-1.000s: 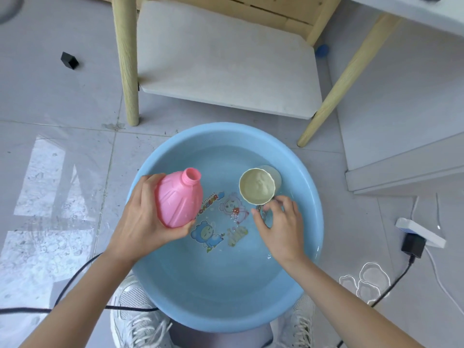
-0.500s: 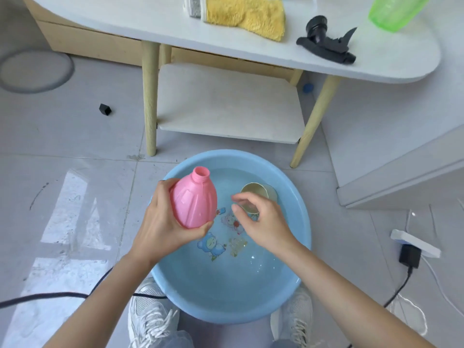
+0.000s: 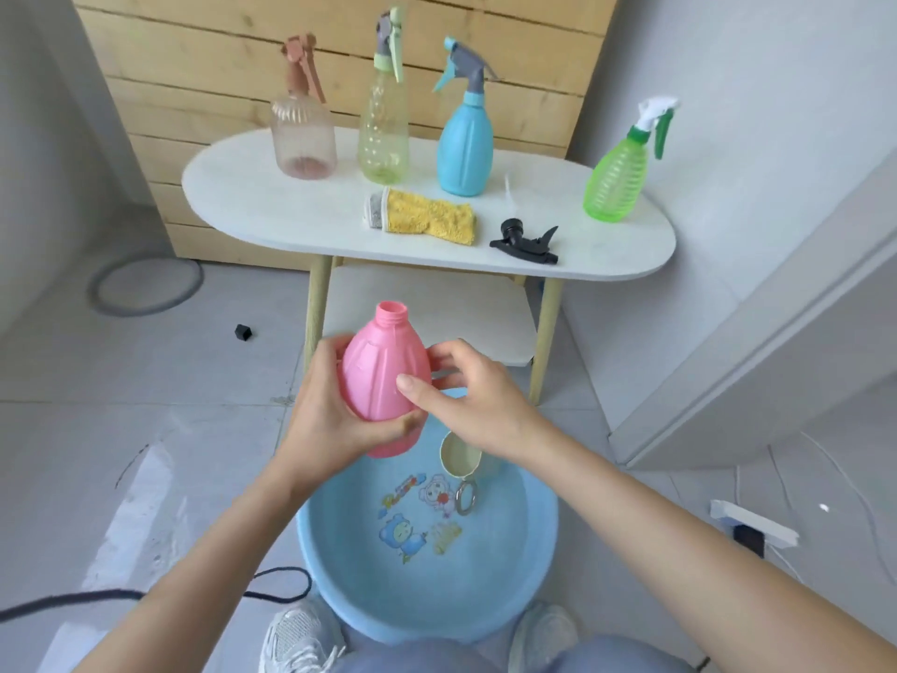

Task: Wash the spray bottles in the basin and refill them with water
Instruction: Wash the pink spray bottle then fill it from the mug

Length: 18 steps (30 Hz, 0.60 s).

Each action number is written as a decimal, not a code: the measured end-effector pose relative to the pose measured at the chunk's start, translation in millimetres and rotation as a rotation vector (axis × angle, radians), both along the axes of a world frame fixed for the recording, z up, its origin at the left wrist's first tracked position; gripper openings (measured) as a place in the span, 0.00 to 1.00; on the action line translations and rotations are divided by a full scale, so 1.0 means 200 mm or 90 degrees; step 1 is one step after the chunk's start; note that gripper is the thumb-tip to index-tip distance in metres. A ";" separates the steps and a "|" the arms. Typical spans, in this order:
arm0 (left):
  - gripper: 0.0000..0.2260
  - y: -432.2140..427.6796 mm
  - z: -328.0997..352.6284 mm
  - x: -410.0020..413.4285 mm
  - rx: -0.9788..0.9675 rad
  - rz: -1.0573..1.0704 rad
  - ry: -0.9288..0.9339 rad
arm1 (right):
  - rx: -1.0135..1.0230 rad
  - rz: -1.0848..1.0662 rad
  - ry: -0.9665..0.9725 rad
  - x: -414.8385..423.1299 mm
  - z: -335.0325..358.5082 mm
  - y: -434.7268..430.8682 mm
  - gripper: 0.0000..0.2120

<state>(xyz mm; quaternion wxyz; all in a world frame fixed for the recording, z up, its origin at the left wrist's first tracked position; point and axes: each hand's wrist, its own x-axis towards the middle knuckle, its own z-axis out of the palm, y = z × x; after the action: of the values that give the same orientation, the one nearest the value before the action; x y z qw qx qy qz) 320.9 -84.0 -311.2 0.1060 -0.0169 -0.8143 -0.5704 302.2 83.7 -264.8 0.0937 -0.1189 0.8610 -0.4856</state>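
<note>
I hold a pink spray bottle (image 3: 383, 376) without its nozzle upright above the far rim of the blue basin (image 3: 534, 565). My left hand (image 3: 330, 420) grips its lower left side. My right hand (image 3: 466, 395) grasps its right side, thumb on the front and fingers behind. A pale cup (image 3: 461, 459) with a metal ring handle lies in the basin's water. A black spray nozzle (image 3: 526, 241) lies on the white table (image 3: 291, 211). Standing on the table are a peach bottle (image 3: 303, 138), a yellow-green bottle (image 3: 383, 133), a blue bottle (image 3: 465, 148) and a green bottle (image 3: 616, 182).
A yellow cloth (image 3: 427, 217) lies on the table by the nozzle. A lower shelf (image 3: 480, 318) sits under the table between wooden legs. A black cable (image 3: 272, 587) runs on the tiled floor at left; a power strip (image 3: 752, 524) lies at right. My shoes are beside the basin.
The pink bottle rose from over the water to above the basin's far rim. My right hand left the cup and took the bottle's right side. The view tilted up to show the table.
</note>
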 end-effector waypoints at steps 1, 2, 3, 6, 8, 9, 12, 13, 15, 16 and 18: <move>0.41 0.00 0.04 0.00 0.000 -0.010 0.000 | -0.006 -0.006 0.004 0.01 0.03 0.00 0.18; 0.41 0.01 0.09 0.00 0.001 -0.019 0.003 | -0.010 -0.012 0.011 0.02 0.08 0.01 0.18; 0.41 0.02 0.15 0.00 0.005 -0.032 0.005 | -0.012 -0.018 0.021 0.03 0.12 0.02 0.18; 0.42 0.05 0.30 0.00 0.030 -0.061 -0.008 | -0.012 -0.035 0.055 0.06 0.26 0.05 0.18; 0.42 0.07 0.39 0.01 0.027 -0.064 -0.002 | -0.021 -0.047 0.084 0.08 0.35 0.08 0.17; 0.42 0.08 0.42 0.01 0.028 -0.060 0.003 | -0.027 -0.049 0.095 0.09 0.40 0.09 0.17; 0.43 0.13 0.53 0.00 0.040 -0.056 0.010 | -0.024 -0.045 0.110 0.09 0.52 0.13 0.16; 0.43 0.16 0.59 0.01 0.050 -0.063 0.012 | -0.014 -0.046 0.125 0.10 0.57 0.15 0.16; 0.45 0.21 0.68 0.01 0.060 -0.076 0.014 | 0.004 -0.053 0.145 0.10 0.66 0.19 0.17; 0.45 0.23 0.72 0.01 0.062 -0.076 0.016 | 0.012 -0.056 0.149 0.10 0.70 0.20 0.18; 0.45 0.25 0.77 0.00 0.052 -0.069 0.016 | 0.021 -0.058 0.155 0.09 0.76 0.23 0.19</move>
<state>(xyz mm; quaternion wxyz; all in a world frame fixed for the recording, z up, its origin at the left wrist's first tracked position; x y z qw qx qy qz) 321.1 -33.1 -157.3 0.0859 -0.0642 -0.7867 -0.6080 320.7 129.8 -112.8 -0.0319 -0.1359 0.8785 -0.4570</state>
